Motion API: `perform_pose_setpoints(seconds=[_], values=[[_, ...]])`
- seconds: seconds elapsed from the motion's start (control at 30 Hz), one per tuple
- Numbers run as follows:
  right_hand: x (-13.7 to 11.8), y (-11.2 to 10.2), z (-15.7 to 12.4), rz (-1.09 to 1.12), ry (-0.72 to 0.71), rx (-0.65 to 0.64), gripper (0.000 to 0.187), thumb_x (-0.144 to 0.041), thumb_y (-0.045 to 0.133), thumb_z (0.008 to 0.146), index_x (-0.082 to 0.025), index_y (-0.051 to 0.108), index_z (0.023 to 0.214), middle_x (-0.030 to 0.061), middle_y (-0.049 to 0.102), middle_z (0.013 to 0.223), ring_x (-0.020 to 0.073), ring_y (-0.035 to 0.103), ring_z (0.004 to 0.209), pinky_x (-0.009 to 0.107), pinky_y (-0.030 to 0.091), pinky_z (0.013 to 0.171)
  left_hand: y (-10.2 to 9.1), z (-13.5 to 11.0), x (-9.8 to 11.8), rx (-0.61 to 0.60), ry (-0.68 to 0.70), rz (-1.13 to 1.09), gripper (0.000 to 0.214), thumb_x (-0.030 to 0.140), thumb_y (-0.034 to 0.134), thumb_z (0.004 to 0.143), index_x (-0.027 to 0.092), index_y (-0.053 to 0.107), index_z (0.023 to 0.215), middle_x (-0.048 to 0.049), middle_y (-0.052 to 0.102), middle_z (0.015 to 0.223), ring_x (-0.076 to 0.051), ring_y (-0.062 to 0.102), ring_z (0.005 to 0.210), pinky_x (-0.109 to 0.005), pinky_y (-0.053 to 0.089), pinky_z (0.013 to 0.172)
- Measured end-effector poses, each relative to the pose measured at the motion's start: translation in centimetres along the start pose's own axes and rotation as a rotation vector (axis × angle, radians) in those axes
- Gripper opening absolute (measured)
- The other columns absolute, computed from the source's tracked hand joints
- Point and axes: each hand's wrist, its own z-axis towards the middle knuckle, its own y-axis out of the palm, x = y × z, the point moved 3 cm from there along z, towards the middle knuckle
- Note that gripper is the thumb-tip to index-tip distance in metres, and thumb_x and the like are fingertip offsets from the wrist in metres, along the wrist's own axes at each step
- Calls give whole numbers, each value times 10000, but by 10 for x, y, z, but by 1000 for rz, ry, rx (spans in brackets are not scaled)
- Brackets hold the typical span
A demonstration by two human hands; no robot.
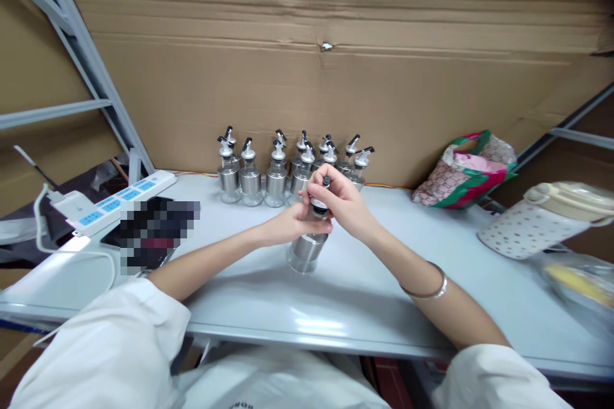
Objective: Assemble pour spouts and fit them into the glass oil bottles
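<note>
A glass and steel oil bottle point(306, 249) is held tilted above the white table point(336, 294) at the middle. My left hand point(292, 225) is wrapped round the bottle's upper body. My right hand point(338, 201) is closed on its black-and-silver pourer cap point(320, 203) at the neck. Behind my hands, several matching bottles with pourer caps point(278, 172) stand in a cluster against the cardboard wall.
A white and blue power strip point(119, 199) and a blurred dark item point(153, 230) lie at the left. A patterned bag point(465, 169) sits at back right, with a dotted lidded jug point(542, 220) and a plastic bag point(580, 281) at the right edge. Metal shelf struts rise at left.
</note>
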Motion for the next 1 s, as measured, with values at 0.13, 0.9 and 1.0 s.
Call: perform_pose_setpoints(seconds=[0.13,0.9,1.0], values=[[3,1,-2,-33,-121,-28,394,-537,526,880,-217,421,675,-23,504,680,131,501,655,295,451,669,2,-4,7,-27,0,8,405,457,805,627,139,604,777,-15,597,779,-153,546,806,-334,424,837],[11,0,-13,-216,-315,-43,418,-587,359,922,-230,418,713,68,672,803,193,605,704,336,478,637,9,-4,0,93,77,-139,480,640,490,749,168,538,676,-25,573,573,-165,555,597,-321,456,646],[14,2,-14,-220,-320,-27,423,-610,350,916,-228,469,778,76,689,866,209,636,785,350,507,674,10,-5,2,103,80,-149,441,603,514,739,169,541,662,-28,570,571,-164,547,585,-322,456,635]])
